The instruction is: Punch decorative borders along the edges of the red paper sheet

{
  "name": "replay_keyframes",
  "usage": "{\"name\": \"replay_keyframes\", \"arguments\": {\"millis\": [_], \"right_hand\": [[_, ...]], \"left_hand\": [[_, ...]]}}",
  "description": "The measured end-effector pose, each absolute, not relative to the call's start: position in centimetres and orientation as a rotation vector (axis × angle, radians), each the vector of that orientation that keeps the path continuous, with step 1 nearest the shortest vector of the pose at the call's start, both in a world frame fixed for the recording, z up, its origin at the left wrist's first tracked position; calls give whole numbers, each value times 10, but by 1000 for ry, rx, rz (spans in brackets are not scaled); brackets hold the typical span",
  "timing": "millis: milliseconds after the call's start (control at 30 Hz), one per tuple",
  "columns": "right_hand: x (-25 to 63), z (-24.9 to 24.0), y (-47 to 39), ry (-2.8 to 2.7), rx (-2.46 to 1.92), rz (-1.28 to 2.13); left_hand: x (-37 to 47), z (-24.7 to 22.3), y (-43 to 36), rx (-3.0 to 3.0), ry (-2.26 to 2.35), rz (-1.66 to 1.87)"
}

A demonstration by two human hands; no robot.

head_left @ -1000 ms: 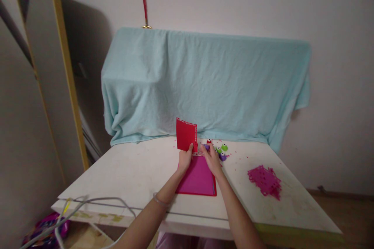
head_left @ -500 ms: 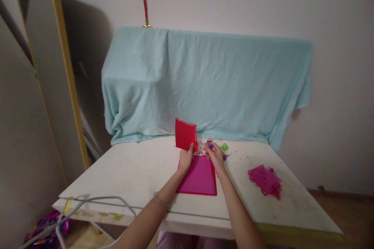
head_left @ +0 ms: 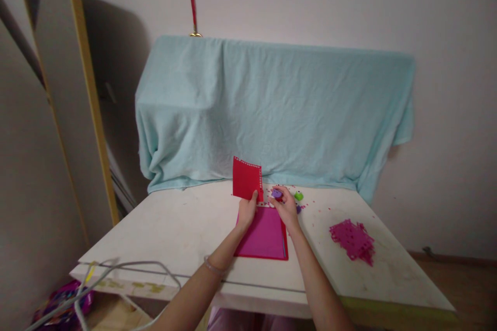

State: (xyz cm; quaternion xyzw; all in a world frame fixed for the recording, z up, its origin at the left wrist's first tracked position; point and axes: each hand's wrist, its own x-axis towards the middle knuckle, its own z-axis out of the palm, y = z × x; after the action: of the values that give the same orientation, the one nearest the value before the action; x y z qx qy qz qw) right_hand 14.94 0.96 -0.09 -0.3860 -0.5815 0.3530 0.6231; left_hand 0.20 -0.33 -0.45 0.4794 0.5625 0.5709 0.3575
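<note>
My left hand [head_left: 247, 211] pinches the lower right corner of a red sheet [head_left: 246, 178], raised upright, with small holes along its top and right edges. In my right hand [head_left: 286, 207], just right of the sheet, is a small purple punch [head_left: 277, 194] between the fingers. Below both hands a stack of pink sheets [head_left: 264, 235] lies on the table with red showing at its edges. A green punch [head_left: 298, 195] and another purple piece [head_left: 298, 209] rest beyond my right hand, among tiny scattered paper bits.
A pile of punched pink paper [head_left: 352, 240] lies on the right of the white table [head_left: 174, 232]. Light blue cloth [head_left: 272, 108] hangs behind. A grey cable [head_left: 135, 262] loops over the front left edge.
My right hand has shifted slightly, and the purple punch in it is turned and shows more. The red sheet and my left hand have hardly moved.
</note>
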Motion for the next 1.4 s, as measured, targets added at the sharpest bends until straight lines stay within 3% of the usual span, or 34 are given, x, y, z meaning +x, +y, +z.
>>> {"name": "replay_keyframes", "arguments": {"millis": [500,1400], "right_hand": [[148,12,-3,-1268,-882,931],[145,4,2,-1423,-928,817]], "left_hand": [[2,-4,-2,1265,1441,1499],[2,-5,-1,1251,1419,1499]]}}
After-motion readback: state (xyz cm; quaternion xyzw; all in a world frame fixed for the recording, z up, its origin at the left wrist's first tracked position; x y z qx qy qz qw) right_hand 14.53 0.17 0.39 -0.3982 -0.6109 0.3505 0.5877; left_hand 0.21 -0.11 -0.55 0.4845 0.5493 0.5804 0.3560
